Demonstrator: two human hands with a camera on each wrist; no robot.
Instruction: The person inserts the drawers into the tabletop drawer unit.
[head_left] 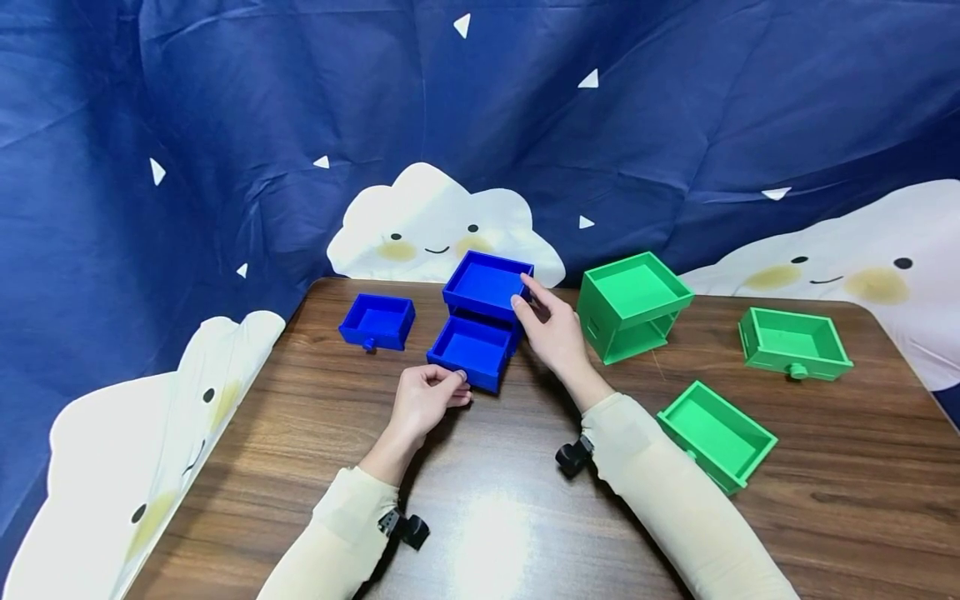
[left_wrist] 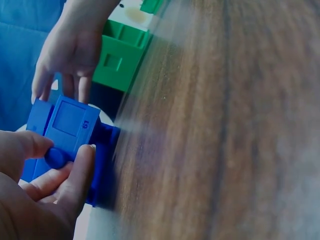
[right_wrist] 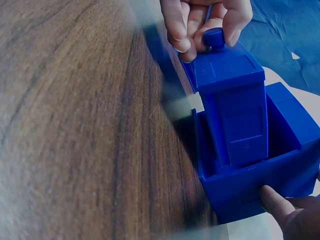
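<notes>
A blue cabinet with a tray-like top stands near the table's back edge. A blue drawer sticks out of its front, partly inside, as the right wrist view shows. The left hand pinches the drawer's round knob between thumb and fingers. The right hand holds the cabinet's right side, its thumb against the side wall in the right wrist view.
A second blue drawer lies left of the cabinet. On the right stand a green cabinet with an open front and two loose green drawers, one nearer the right forearm. A blue cloth with clouds hangs behind the wooden table.
</notes>
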